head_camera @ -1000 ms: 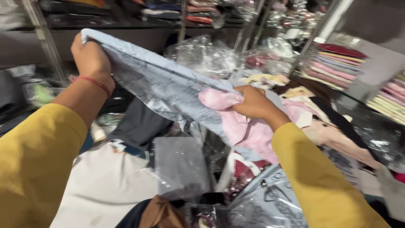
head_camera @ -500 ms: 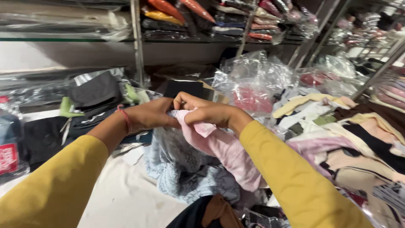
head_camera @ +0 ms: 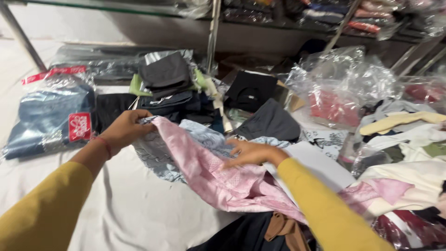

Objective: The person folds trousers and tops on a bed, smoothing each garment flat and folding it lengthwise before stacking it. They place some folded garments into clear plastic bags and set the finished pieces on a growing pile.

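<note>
Head view: left hand [head_camera: 123, 131] pinches the pink cloth [head_camera: 218, 179] corner; right hand [head_camera: 251, 153] lies flat, open, on it.

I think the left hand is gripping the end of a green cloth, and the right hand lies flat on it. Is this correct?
Not quite. In the head view, the cloth is pink, not green. The left hand does grip its end, and the right hand lies flat on it.
</note>
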